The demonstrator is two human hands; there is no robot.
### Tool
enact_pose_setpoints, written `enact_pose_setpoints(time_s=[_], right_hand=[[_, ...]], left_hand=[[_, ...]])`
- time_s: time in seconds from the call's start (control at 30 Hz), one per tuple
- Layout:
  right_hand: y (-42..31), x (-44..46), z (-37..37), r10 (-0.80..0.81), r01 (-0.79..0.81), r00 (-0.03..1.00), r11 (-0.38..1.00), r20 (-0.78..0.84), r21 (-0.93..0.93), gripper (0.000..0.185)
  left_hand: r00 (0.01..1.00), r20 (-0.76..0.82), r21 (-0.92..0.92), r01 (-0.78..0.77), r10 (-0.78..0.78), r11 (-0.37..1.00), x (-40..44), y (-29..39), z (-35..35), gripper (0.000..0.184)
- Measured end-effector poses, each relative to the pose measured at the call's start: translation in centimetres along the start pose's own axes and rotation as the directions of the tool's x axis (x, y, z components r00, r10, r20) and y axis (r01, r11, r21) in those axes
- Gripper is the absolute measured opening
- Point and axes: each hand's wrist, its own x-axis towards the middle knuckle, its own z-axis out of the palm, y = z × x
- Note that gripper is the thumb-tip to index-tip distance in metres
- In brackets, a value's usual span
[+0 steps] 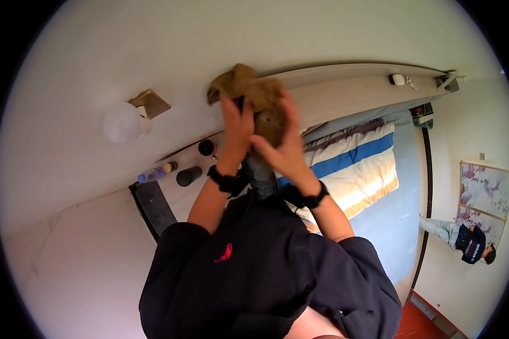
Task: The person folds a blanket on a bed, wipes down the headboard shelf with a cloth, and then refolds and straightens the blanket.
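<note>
Both my hands are raised in front of my chest at a bunched brown piece of soft fabric (270, 123). It has small round marks on it, and its exact kind cannot be made out. My left hand (236, 131) holds its left side, the fingers partly hidden against a dark patch. Around the right side curves my right hand (285, 151), with the thumb apart from the fingers and the fabric between them. Black bands circle both wrists.
A bed with a striped quilt (350, 164) and a long headboard (333, 93) lies to the right. At the left are a wall lamp (121, 121), a dark cylinder (189, 176) and a plastic bottle (152, 174). Another person (470, 240) is at the far right.
</note>
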Motion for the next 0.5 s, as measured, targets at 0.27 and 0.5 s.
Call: enact_pose_setpoints(time_s=[0.27, 0.5], right_hand=[[7.3, -4.5, 4.2, -0.256, 0.255, 0.966, 0.966, -0.016, -0.048, 0.065], [8.8, -6.4, 4.7, -0.350, 0.344, 0.936, 0.933, -0.038, -0.107, 0.075]], left_hand=[[0.959, 0.121, -0.505, 0.281, -0.255, 0.816, -3.2, -8.4, 1.4, 0.054], [0.938, 0.259, -0.311, 0.306, -0.230, 0.900, -4.8, -6.9, 0.8, 0.055]])
